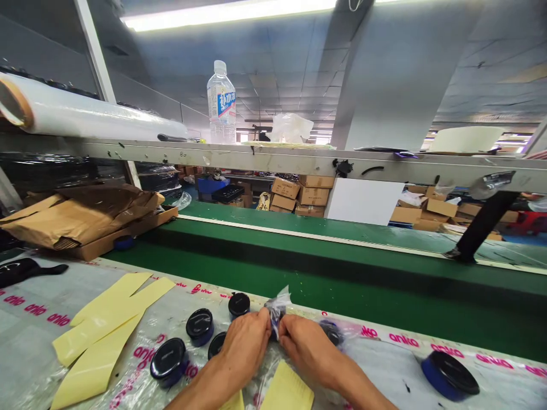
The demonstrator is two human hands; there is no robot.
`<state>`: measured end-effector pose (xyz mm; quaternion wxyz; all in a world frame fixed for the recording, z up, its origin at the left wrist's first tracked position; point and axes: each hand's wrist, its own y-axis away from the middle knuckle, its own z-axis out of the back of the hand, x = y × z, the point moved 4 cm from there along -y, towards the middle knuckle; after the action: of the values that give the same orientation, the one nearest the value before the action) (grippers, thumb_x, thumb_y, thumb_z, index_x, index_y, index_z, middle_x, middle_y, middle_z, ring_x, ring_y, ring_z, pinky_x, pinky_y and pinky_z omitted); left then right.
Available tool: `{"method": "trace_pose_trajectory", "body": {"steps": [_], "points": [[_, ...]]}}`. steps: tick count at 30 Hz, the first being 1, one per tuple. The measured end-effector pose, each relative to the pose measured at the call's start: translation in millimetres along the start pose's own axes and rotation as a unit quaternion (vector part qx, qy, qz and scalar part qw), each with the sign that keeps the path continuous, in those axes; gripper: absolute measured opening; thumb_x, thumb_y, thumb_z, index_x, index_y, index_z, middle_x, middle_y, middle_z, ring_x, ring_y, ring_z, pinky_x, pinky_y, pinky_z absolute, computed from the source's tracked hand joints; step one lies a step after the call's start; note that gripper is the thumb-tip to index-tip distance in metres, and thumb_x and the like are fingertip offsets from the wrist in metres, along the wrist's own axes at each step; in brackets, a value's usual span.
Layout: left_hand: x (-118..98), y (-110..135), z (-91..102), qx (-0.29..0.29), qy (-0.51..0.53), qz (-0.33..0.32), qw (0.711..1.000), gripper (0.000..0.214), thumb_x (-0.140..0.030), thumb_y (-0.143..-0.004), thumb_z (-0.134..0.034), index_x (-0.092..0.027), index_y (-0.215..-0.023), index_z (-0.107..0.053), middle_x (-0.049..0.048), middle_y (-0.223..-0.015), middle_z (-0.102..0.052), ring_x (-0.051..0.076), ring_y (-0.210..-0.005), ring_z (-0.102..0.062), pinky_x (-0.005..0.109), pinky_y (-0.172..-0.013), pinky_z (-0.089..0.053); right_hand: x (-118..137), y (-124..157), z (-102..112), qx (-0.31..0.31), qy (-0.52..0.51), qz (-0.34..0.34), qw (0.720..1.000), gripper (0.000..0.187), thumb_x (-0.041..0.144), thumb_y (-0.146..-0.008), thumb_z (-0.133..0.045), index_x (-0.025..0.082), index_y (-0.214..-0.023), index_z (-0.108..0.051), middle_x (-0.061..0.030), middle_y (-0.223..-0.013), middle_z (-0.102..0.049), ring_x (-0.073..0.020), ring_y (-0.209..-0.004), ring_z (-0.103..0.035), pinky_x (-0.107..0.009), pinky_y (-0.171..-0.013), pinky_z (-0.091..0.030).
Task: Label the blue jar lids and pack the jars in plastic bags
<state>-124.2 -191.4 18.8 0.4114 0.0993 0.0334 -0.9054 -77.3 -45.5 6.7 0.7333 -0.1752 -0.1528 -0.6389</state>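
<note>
My left hand [250, 336] and my right hand [305, 344] are close together over the front table, fingers pinched on a small clear plastic bag [280, 299]. Something dark shows in or behind the bag, partly covered by my fingers. Several round containers with glossy black lids and blue sides stand around my left hand; among them are one round container [199, 327] and a larger-looking one [168, 362]. Beside my right hand lies a dark round container [331, 332] under clear film. Below my hands is a yellow paper strip [287, 390].
Yellow strips [102, 324] lie at left, near a black handled object [29, 272]. Another round container [449, 374] sits at far right. Beyond the table runs a green conveyor belt [342, 290]. Brown cardboard [89, 213] rests at its left. A shelf beam [273, 156] carries a bottle [221, 105].
</note>
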Motion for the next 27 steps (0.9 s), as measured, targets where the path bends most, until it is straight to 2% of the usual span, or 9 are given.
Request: {"method": "trace_pose_trajectory", "body": {"steps": [3, 7, 10, 12, 15, 18, 23, 27], "points": [[0, -5, -1.3, 0.0, 0.005, -0.003, 1.0, 0.021, -0.017, -0.1, -0.038, -0.018, -0.107, -0.058, 0.0058, -0.093, -0.074, 0.024, -0.087, -0.072, 0.031, -0.075, -0.049, -7, -3, -8, -0.014, 0.029, -0.024, 0.999, 0.015, 0.014, -0.093, -0.049, 0.02, -0.094, -0.064, -0.0029, -0.092, -0.072, -0.0168, -0.083, -0.066, -0.024, -0.069, -0.042], [-5, -10, -15.3, 0.012, -0.014, -0.001, 1.0, 0.027, -0.004, -0.091, -0.039, -0.014, -0.099, -0.063, 0.0138, -0.101, -0.073, 0.031, -0.101, -0.068, 0.039, -0.084, -0.05, -6, -5, -31, -0.009, 0.1, -0.052, 0.994, 0.028, -0.002, -0.085, -0.044, 0.01, -0.097, -0.067, -0.0192, -0.103, -0.071, -0.0301, -0.099, -0.065, -0.034, -0.078, -0.044], [-7, -11, -21.5, 0.005, -0.018, 0.007, 1.0, 0.036, 0.004, -0.084, -0.036, -0.01, -0.103, -0.063, 0.0195, -0.114, -0.069, 0.034, -0.113, -0.063, 0.045, -0.09, -0.048, 1, -3, -38, -0.008, 0.104, -0.054, 0.993, 0.035, -0.008, -0.079, -0.042, 0.007, -0.099, -0.067, -0.025, -0.108, -0.069, -0.0347, -0.105, -0.062, -0.038, -0.079, -0.044], [-6, -11, -19.5, 0.002, -0.007, 0.002, 1.0, 0.032, 0.002, -0.086, -0.038, -0.012, -0.103, -0.062, 0.0173, -0.113, -0.07, 0.032, -0.108, -0.066, 0.041, -0.087, -0.049, 4, -3, -34, -0.011, 0.082, -0.045, 0.996, 0.032, -0.006, -0.079, -0.044, 0.008, -0.096, -0.067, -0.0229, -0.104, -0.07, -0.0331, -0.1, -0.063, -0.037, -0.078, -0.044], [-1, -12, -6.9, -0.015, 0.018, -0.003, 1.0, 0.02, -0.01, -0.094, -0.042, -0.017, -0.099, -0.059, 0.0094, -0.098, -0.074, 0.026, -0.092, -0.07, 0.033, -0.075, -0.048, 4, -4, -18, -0.025, 0.018, -0.024, 0.999, 0.019, 0.004, -0.085, -0.05, 0.015, -0.089, -0.066, -0.0117, -0.093, -0.072, -0.0244, -0.087, -0.066, -0.03, -0.074, -0.043], [4, -16, 7.9, -0.052, 0.037, 0.009, 0.998, 0.017, -0.019, -0.1, -0.038, -0.019, -0.104, -0.055, 0.006, -0.092, -0.074, 0.024, -0.086, -0.072, 0.031, -0.069, -0.043, -3, -10, -2, -0.042, -0.058, -0.016, 0.997, 0.014, 0.015, -0.092, -0.049, 0.018, -0.087, -0.062, -0.0027, -0.083, -0.071, -0.0162, -0.076, -0.064, -0.023, -0.066, -0.042], [4, -22, 8.7, -0.084, 0.055, 0.04, 0.994, 0.017, -0.02, -0.102, -0.037, -0.019, -0.101, -0.053, 0.0067, -0.081, -0.074, 0.025, -0.076, -0.072, 0.03, -0.06, -0.035, -18, -22, 16, -0.081, -0.125, -0.057, 0.987, 0.017, 0.023, -0.098, -0.042, 0.018, -0.093, -0.058, -0.0015, -0.08, -0.07, -0.0137, -0.069, -0.063, -0.02, -0.056, -0.041], [0, -22, 8.1, -0.107, 0.075, 0.045, 0.99, 0.014, -0.018, -0.099, -0.042, -0.02, -0.097, -0.055, 0.0044, -0.078, -0.073, 0.021, -0.072, -0.071, 0.028, -0.06, -0.035, -23, -14, 30, -0.134, -0.093, -0.1, 0.982, 0.014, 0.019, -0.094, -0.047, 0.019, -0.087, -0.06, -0.0028, -0.077, -0.069, -0.0173, -0.071, -0.062, -0.025, -0.062, -0.039]]}}
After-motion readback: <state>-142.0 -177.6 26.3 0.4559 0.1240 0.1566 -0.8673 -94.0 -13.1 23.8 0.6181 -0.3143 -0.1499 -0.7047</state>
